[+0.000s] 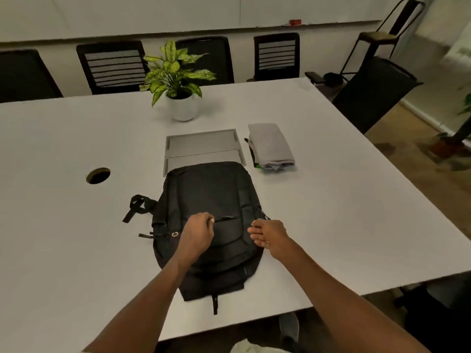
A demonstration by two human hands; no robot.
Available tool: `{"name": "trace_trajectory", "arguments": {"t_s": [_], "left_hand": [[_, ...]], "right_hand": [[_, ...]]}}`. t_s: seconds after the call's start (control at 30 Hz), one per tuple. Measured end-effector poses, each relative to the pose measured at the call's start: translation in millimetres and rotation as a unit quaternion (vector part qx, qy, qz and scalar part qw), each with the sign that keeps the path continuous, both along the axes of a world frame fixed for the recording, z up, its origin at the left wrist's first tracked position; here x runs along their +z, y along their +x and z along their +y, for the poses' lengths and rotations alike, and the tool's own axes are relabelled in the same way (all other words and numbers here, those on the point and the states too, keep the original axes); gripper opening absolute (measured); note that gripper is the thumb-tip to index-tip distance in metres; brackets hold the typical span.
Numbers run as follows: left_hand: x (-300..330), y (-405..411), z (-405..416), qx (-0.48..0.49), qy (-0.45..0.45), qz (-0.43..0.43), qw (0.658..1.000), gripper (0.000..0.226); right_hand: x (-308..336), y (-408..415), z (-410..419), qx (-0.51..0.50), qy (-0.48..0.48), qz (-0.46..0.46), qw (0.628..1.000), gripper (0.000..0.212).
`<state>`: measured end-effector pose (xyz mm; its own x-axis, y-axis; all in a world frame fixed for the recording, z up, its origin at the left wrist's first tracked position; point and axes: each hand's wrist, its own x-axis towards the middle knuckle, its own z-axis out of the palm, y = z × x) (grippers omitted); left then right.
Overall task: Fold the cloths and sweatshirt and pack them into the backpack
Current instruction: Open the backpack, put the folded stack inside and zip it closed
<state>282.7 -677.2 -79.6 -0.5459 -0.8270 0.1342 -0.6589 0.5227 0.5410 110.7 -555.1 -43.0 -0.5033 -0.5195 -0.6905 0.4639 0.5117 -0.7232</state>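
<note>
A black backpack (209, 200) lies flat on the white table (76, 250), its front face up and its top towards me. My left hand (197, 231) hovers over the front pocket with fingers curled, pinching what looks like the zipper pull. My right hand (269, 233) is at the backpack's right edge, fingers relaxed and holding nothing. A stack of folded cloths (271, 146), grey on top with a green edge beneath, sits beyond the backpack to the right.
A potted plant (179, 82) stands at the table's far middle. A grey cable hatch (204, 146) lies behind the backpack, and a round cable hole (98, 175) to the left. Black chairs (112, 66) line the far side.
</note>
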Motion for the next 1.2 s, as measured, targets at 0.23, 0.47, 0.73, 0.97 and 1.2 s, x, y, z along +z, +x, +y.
{"name": "trace_trajectory", "arguments": {"t_s": [0.23, 0.47, 0.73, 0.97, 1.2], "left_hand": [[9, -90, -11, 0.000, 0.006, 0.012, 1.000, 0.020], [3, -184, -32, 0.034, 0.043, 0.015, 0.998, 0.023], [-7, -263, -55, 0.037, 0.046, 0.027, 0.998, 0.031], [-17, -323, -101, -0.051, 0.049, -0.016, 0.997, 0.046], [-39, -385, -162, -0.135, 0.051, -0.136, 0.980, 0.062]], "right_hand": [[-2, -83, -19, 0.009, -0.002, 0.003, 1.000, 0.013], [-10, -179, -43, 0.038, 0.002, 0.003, 0.999, 0.008], [-34, -274, -90, 0.054, 0.007, 0.051, 0.997, 0.007], [-66, -324, -133, 0.054, 0.039, 0.141, 0.988, 0.008], [-83, -358, -180, 0.084, 0.087, 0.202, 0.972, 0.067]]}}
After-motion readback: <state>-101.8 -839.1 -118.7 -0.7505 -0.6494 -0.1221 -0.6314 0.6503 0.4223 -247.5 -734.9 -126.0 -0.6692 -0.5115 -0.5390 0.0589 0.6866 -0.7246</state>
